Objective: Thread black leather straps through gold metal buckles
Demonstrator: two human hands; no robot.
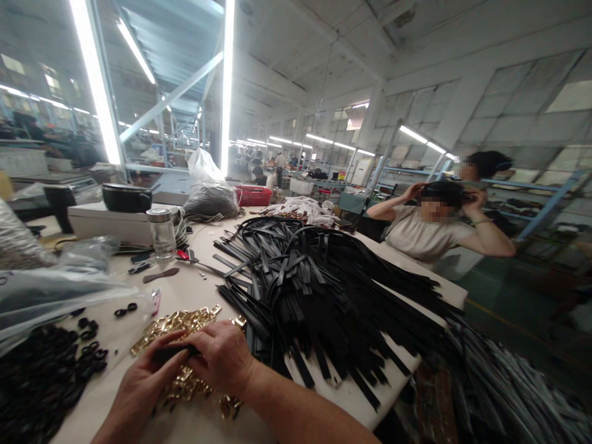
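Both my hands meet over a pile of gold-coloured metal buckles at the front of the table. A short stretch of black strap shows between them. My left hand is closed on it, thumb along its near side. My right hand is curled over its right end, with the fingertips mostly hidden. Just right of my hands lies a large heap of black straps. To the left are many small black loops, partly under clear plastic.
A glass jar, a dark bowl-shaped cup on a white box, and a brown flat tool stand or lie beyond my hands. A filled plastic bag is farther back. Across the table at right sits a person with raised hands.
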